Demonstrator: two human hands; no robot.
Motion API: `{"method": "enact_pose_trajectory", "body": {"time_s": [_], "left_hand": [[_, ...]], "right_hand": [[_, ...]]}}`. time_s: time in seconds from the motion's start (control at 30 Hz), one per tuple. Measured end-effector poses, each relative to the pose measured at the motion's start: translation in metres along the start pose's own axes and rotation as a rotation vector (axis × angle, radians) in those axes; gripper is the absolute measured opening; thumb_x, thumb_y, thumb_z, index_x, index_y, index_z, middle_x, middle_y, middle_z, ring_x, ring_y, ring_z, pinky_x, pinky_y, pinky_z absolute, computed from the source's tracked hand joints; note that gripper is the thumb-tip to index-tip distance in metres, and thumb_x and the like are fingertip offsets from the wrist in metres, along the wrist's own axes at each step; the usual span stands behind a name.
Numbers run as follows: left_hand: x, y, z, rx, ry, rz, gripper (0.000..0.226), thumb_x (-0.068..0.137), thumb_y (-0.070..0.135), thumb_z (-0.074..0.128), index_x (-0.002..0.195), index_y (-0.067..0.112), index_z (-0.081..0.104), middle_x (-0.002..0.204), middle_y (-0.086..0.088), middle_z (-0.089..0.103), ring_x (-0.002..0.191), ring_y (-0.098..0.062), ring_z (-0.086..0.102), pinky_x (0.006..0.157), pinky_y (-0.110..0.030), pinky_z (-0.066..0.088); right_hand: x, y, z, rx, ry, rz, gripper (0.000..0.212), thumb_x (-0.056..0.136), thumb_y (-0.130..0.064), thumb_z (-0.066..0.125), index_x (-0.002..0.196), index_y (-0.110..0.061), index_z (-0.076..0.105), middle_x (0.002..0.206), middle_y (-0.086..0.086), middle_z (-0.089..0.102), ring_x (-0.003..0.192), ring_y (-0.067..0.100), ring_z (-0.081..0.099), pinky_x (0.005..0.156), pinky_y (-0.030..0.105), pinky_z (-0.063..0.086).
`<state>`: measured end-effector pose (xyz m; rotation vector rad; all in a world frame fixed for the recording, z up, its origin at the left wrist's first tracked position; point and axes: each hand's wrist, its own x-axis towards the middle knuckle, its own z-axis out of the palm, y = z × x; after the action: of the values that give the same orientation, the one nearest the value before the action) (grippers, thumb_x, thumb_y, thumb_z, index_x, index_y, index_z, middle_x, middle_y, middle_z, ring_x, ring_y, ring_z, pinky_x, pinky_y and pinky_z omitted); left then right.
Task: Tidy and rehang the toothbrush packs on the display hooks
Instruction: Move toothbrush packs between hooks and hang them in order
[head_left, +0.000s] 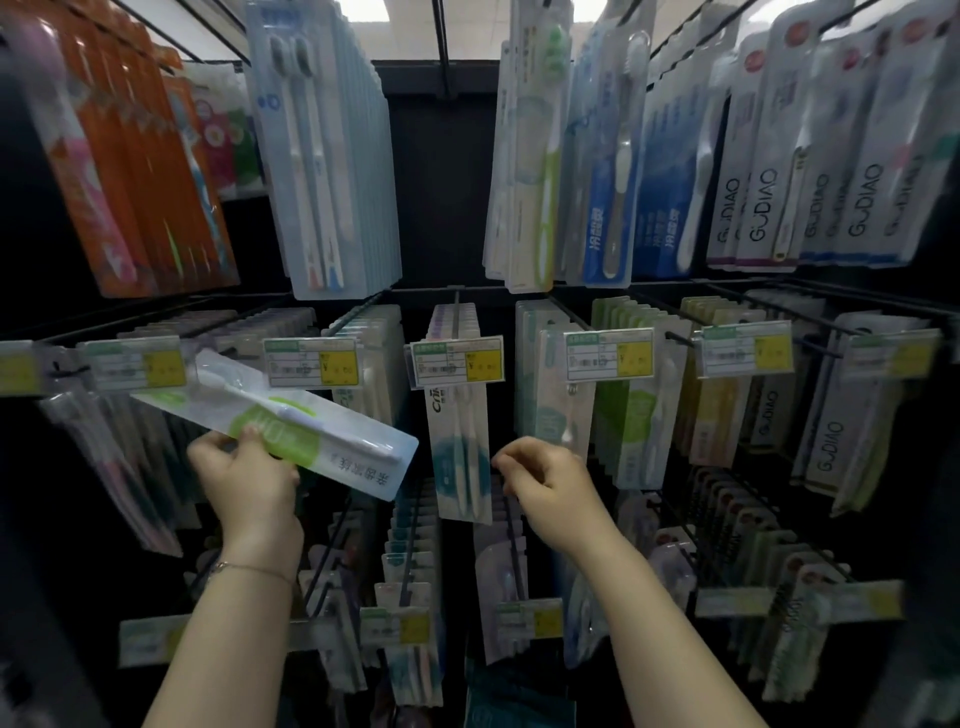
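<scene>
My left hand (244, 480) grips a white and green toothbrush pack (291, 423) by its lower edge. The pack lies tilted, almost sideways, in front of the middle row of hooks, its hang end pointing up left toward a price tag (132, 362). My right hand (545, 486) hovers with fingers loosely curled and holds nothing. It sits just right of a hanging teal toothbrush pack (460, 447) and below a white pack (563, 395) on the neighbouring hook.
Black wire hooks (670, 338) stick out toward me in three rows, each loaded with several packs and tipped with yellow price tags (457, 360). Orange packs (130, 171) hang top left, grey packs (826, 171) top right. A lower row (410, 587) hangs under my wrists.
</scene>
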<state>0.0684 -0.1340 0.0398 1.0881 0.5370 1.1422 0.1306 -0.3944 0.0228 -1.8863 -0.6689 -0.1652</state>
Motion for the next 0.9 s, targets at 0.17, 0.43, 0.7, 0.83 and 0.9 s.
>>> {"method": "enact_pose_trajectory", "body": {"time_s": [0.17,0.43,0.7,0.83,0.9], "left_hand": [[0.003,-0.009,-0.005,-0.017,0.009,-0.043,0.007,0.106,0.019,0.040,0.113,0.015,0.042,0.084,-0.001,0.046,0.050,-0.011,0.038,0.041,-0.022,0.037],[-0.035,-0.029,-0.017,0.045,-0.064,-0.063,0.006,0.107,0.016,0.039,0.112,0.015,0.042,0.081,-0.002,0.046,0.052,-0.014,0.038,0.050,-0.028,0.034],[-0.093,-0.046,-0.003,0.145,-0.375,-0.025,0.011,0.107,0.021,0.043,0.099,0.018,0.050,0.078,-0.006,0.056,0.059,-0.014,0.050,0.052,-0.027,0.042],[-0.109,-0.061,0.007,0.164,-0.473,-0.015,0.009,0.105,0.023,0.048,0.099,0.019,0.054,0.080,-0.006,0.062,0.061,-0.016,0.054,0.055,-0.029,0.044],[-0.117,-0.067,0.012,0.164,-0.509,-0.026,0.009,0.104,0.022,0.050,0.098,0.020,0.055,0.080,-0.006,0.065,0.064,-0.017,0.057,0.057,-0.033,0.047]], "right_hand": [[-0.002,-0.003,0.009,0.007,-0.038,-0.014,0.017,0.099,-0.030,0.053,0.087,-0.035,0.064,0.080,-0.008,0.067,0.082,0.010,0.064,0.077,0.033,0.055],[-0.008,0.001,0.023,0.032,-0.084,-0.011,0.012,0.098,-0.033,0.054,0.096,-0.032,0.066,0.083,-0.010,0.066,0.081,0.006,0.062,0.072,0.023,0.049],[-0.017,0.014,0.033,0.022,-0.135,0.026,0.018,0.094,-0.046,0.055,0.100,-0.037,0.069,0.095,-0.011,0.070,0.093,0.009,0.064,0.082,0.036,0.056],[-0.024,0.022,0.026,0.026,-0.103,0.035,0.016,0.095,-0.040,0.058,0.088,-0.031,0.069,0.082,-0.009,0.069,0.079,0.006,0.062,0.073,0.030,0.051],[-0.028,0.027,0.021,0.046,-0.067,0.040,0.015,0.093,-0.040,0.060,0.084,-0.030,0.068,0.077,-0.006,0.067,0.072,0.006,0.060,0.068,0.028,0.048]]}}
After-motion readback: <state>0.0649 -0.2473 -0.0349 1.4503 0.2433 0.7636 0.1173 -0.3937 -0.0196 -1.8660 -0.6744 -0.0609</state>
